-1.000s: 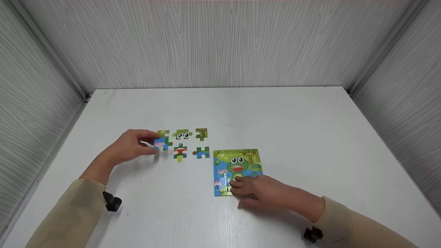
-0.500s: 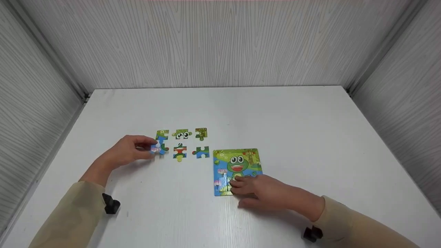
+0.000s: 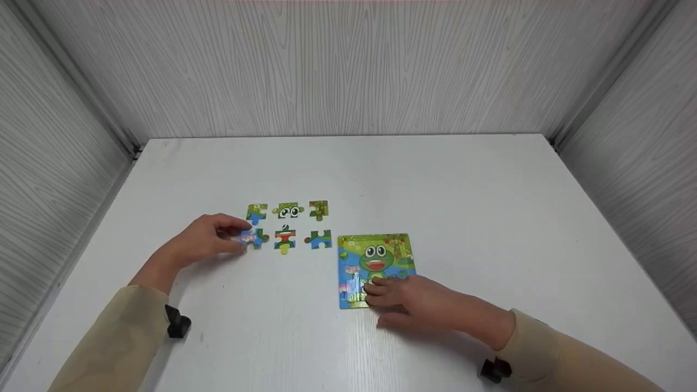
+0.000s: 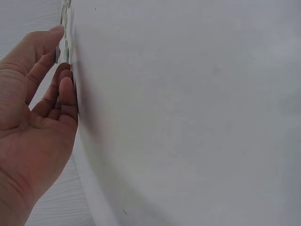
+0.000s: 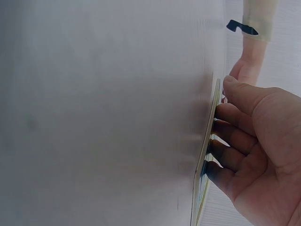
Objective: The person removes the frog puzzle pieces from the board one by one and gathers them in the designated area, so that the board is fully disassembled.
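Observation:
My left hand (image 3: 204,238) pinches the left edge of a puzzle piece with a pink lotus on blue (image 3: 252,238). That piece lies on or just above the table, under the flower corner piece (image 3: 256,213) and left of the frog-mouth piece (image 3: 285,239). In the left wrist view, the left hand (image 4: 40,103) has thumb and fingers by the pieces' thin edges. My right hand (image 3: 416,302) rests its fingertips on the lower part of a square frog puzzle board (image 3: 353,250). Seen from the right wrist, the right hand (image 5: 256,136) covers part of that board's face.
Right of the lotus piece lies a green and blue piece (image 3: 319,239). The back row also holds a frog-eyes piece (image 3: 288,210) and a tree corner piece (image 3: 319,209). Everything lies on a white table (image 3: 457,196) enclosed by pale wood-grain panels (image 3: 348,65).
My left hand has brought the lotus piece left and toward me, then slightly right. It now sits below the flower corner piece, which it earlier overlapped. My right hand stays in place.

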`<state>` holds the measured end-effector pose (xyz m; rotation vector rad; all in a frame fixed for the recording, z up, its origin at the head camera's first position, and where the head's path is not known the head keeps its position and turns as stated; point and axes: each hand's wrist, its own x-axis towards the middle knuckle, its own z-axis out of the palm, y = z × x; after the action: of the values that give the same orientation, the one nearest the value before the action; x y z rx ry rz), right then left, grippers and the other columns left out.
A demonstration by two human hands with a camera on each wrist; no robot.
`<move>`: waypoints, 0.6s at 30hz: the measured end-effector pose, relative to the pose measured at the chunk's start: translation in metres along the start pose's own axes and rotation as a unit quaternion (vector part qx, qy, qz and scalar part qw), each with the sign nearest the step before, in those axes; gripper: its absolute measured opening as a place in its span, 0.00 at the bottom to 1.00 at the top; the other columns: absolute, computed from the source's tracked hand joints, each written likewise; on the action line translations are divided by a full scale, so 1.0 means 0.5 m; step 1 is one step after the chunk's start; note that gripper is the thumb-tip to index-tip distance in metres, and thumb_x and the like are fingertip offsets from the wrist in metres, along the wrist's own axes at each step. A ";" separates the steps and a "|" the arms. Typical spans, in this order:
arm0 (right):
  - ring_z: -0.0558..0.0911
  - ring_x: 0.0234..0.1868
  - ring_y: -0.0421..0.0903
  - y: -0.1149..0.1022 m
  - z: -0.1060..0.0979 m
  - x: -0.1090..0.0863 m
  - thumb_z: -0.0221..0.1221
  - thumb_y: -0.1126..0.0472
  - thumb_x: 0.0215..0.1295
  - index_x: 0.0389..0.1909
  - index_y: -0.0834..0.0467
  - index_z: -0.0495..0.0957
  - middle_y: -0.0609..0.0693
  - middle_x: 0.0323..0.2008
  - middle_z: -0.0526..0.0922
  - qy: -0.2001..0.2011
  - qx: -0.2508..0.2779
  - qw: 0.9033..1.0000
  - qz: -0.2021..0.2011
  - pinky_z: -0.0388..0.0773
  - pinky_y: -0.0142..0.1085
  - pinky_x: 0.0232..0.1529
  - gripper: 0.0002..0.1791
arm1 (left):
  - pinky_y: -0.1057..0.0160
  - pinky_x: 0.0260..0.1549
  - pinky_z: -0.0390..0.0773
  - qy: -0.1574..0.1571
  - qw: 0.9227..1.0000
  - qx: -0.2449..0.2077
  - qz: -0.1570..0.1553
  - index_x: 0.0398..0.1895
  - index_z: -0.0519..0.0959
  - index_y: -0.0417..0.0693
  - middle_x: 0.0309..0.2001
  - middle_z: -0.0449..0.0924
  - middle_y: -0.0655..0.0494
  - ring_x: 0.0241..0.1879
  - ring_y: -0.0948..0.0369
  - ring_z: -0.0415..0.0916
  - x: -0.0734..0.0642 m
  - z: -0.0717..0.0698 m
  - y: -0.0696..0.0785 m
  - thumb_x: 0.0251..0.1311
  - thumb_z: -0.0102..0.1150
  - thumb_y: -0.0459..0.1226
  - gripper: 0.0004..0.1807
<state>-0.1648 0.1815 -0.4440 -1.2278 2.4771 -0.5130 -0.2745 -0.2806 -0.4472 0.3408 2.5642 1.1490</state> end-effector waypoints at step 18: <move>0.69 0.77 0.50 0.003 0.003 0.001 0.62 0.48 0.78 0.73 0.53 0.77 0.47 0.73 0.74 0.007 -0.013 1.000 -0.005 0.71 0.49 0.71 0.28 | 0.54 0.58 0.71 0.005 1.000 0.011 0.006 0.64 0.83 0.46 0.63 0.78 0.46 0.56 0.50 0.72 0.004 0.002 -0.010 0.61 0.77 0.41 0.27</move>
<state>-0.1654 0.1819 -0.4462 -1.2517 2.4987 -0.4955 -0.2764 -0.2826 -0.4519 0.3568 2.5897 1.1293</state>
